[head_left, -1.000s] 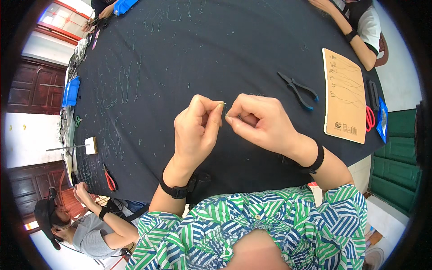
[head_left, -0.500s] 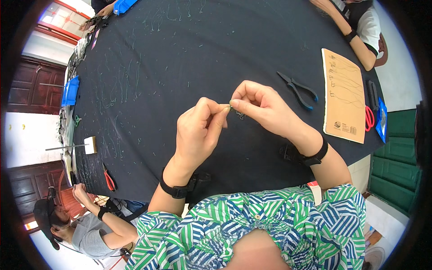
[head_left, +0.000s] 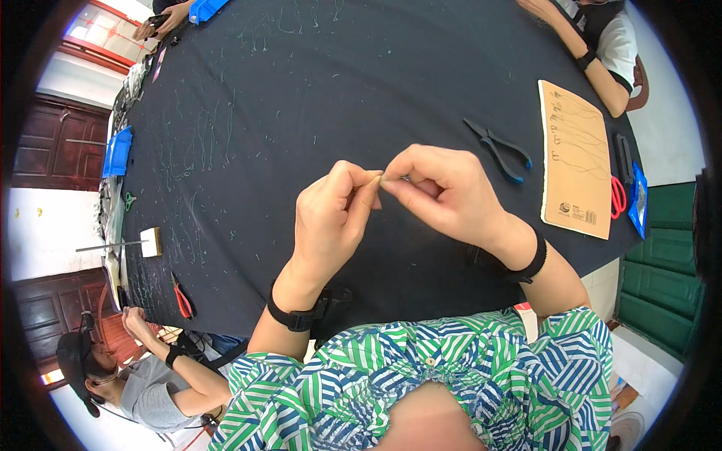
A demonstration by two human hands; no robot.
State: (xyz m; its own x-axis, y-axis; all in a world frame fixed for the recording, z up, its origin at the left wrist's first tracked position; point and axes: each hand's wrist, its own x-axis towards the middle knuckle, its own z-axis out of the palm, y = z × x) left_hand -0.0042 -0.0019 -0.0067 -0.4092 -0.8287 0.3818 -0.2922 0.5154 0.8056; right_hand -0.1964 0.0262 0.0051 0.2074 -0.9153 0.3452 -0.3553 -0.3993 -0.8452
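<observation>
Over the black cloth (head_left: 338, 98), my two hands meet fingertip to fingertip. My left hand (head_left: 327, 214) is closed, with thumb and forefinger pinched together. Opposite it, my right hand (head_left: 455, 188) pinches at the same spot, its other fingers curled. What they hold is almost wholly covered by the fingers; a thin strand showed there a moment ago. Dark-handled pliers (head_left: 496, 150) lie with their jaws toward the far side, right of my right hand. Fine greenish threads (head_left: 207, 135) are scattered across the cloth on the left.
On the right are a brown notebook (head_left: 575, 192) with thin strands on it, red-handled scissors (head_left: 617, 198) and a blue packet (head_left: 638, 199). Red-handled pliers (head_left: 182, 298) and a small white block (head_left: 152, 242) lie left. Co-workers (head_left: 162, 387) sit around the table.
My right hand has turned and shifted slightly toward me, its knuckles now facing up more. The loose strand that hung under its fingers is no longer visible. My left hand stays put.
</observation>
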